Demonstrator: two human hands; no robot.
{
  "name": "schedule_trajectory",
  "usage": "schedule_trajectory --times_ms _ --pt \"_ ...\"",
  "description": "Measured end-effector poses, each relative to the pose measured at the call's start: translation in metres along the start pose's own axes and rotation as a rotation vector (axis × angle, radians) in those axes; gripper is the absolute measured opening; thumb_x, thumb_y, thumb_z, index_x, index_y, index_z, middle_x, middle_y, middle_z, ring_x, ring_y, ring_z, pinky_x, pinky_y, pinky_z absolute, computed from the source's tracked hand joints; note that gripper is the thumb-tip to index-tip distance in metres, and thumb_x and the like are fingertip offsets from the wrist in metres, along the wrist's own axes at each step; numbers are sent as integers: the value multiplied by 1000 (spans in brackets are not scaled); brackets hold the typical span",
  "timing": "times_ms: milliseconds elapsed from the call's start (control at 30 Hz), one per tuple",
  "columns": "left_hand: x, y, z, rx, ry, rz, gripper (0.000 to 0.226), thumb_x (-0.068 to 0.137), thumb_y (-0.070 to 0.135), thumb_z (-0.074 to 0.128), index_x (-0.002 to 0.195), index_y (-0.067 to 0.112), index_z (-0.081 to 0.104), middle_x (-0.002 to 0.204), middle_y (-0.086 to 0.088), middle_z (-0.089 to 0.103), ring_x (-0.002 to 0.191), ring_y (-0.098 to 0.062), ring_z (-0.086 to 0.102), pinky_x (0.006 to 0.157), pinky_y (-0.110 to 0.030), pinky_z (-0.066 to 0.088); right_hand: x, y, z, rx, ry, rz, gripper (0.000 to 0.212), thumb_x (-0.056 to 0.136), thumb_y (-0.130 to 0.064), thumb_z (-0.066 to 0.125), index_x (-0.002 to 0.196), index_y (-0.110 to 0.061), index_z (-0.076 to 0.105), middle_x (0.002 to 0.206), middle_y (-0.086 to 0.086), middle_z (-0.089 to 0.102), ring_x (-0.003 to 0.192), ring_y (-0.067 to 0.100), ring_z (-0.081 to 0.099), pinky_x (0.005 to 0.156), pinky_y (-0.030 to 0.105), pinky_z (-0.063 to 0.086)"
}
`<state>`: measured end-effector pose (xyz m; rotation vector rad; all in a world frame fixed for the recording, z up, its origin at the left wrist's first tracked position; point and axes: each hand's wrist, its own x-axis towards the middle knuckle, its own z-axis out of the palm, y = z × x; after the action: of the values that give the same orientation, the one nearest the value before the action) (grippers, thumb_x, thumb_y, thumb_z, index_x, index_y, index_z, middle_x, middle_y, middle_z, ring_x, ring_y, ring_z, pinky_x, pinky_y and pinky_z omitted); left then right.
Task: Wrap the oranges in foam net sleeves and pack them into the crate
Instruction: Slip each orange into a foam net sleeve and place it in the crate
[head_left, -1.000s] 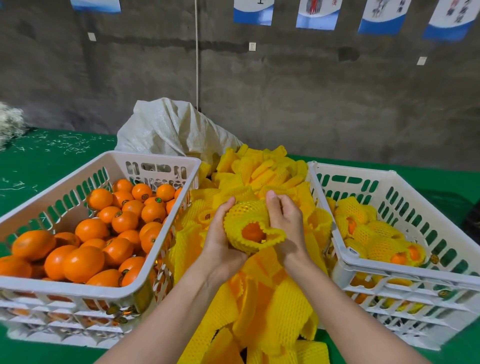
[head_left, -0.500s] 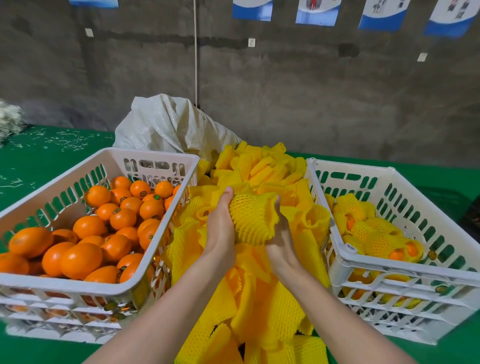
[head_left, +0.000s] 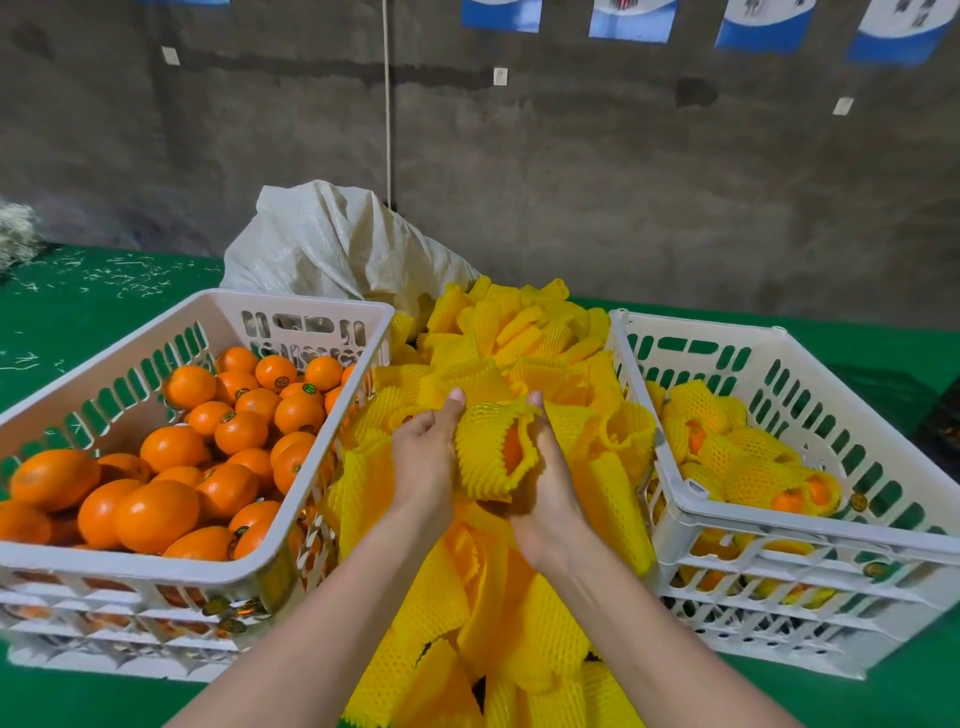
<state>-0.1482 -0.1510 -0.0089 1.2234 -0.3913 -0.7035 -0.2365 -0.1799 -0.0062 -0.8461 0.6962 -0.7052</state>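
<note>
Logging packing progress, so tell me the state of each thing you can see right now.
sleeved orange: held between both hands, fruit showing at one end
left hand: holds its left side
right hand: cups its right side
left crate: holds bare oranges
right crate: partly filled with wrapped oranges

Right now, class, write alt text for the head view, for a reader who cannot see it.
A left hand and a right hand hold an orange nearly covered by a yellow foam net sleeve above a pile of sleeves. A white crate of bare oranges stands to their left, a crate of wrapped oranges to their right, on a green table.
</note>
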Motion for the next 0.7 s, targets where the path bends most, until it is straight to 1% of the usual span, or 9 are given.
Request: schedule_trajectory --times_ms 100,200,267,367,433,467,567,633,700 --pt "-2 -3 -2 -82 -64 -100 36 92 39 56 76 8 63 71 -11 70 72 -26 68 71 -38 55 0 0 1 114 18 -41 27 94 -42 42 117 -40 55 123 7 59 100 23 60 75 34 49" --pt "-5 -6 -4 10 -72 53 48 95 42 44 72 2 55 70 -20 59 68 -28 57 67 -38 48 -1 0 2 224 23 -28 38 95 -41 41 130 -33 51 125 11 59 92 23 62 70 33 49" --pt "-7 -8 -4 39 -101 190 48 94 44 40 64 8 48 64 -16 48 62 -25 45 60 -35 39 -1 1 2 245 26 -16 42 94 -42 41 133 -28 50 123 13 60 93 25 62 71 34 49" --pt "-4 -10 -6 100 -151 367 45 90 43 40 56 14 37 55 -6 36 55 -17 33 50 -31 30 -4 0 2 253 -16 -29 30 93 -40 41 105 -25 64 100 10 68 88 24 63 71 33 49" --pt "-3 -9 -8 196 -134 436 44 88 41 43 61 6 45 60 -10 41 59 -20 36 53 -38 31 -5 0 1 194 -39 -60 29 92 -37 44 83 -22 67 81 6 69 76 19 64 66 30 49" --pt "-1 -8 -9 263 -111 450 44 86 42 46 68 1 50 64 -13 45 63 -21 40 56 -41 34 -6 -1 1 140 -28 -101 28 91 -35 46 80 -20 67 80 6 68 75 19 63 66 30 49" --pt "3 7 -8 367 -79 305 41 83 49 54 85 8 57 81 -3 58 77 -17 54 69 -34 44 -6 -9 -1 -149 28 -391 17 90 -29 47 97 -22 61 97 -1 67 91 13 62 79 33 51" --pt "4 20 -6 278 -291 23 38 86 57 48 94 22 63 96 -2 70 91 -17 66 78 -31 53 -7 -16 -3 -382 13 -620 22 83 -32 43 102 -30 54 89 -21 65 84 -4 59 72 23 51" --pt "2 30 -3 117 -491 -239 40 88 58 44 104 28 64 103 -3 73 95 -20 70 75 -36 58 -6 -22 -5 -561 -5 -769 27 82 -32 41 107 -35 49 95 -26 60 90 -5 55 78 27 50"
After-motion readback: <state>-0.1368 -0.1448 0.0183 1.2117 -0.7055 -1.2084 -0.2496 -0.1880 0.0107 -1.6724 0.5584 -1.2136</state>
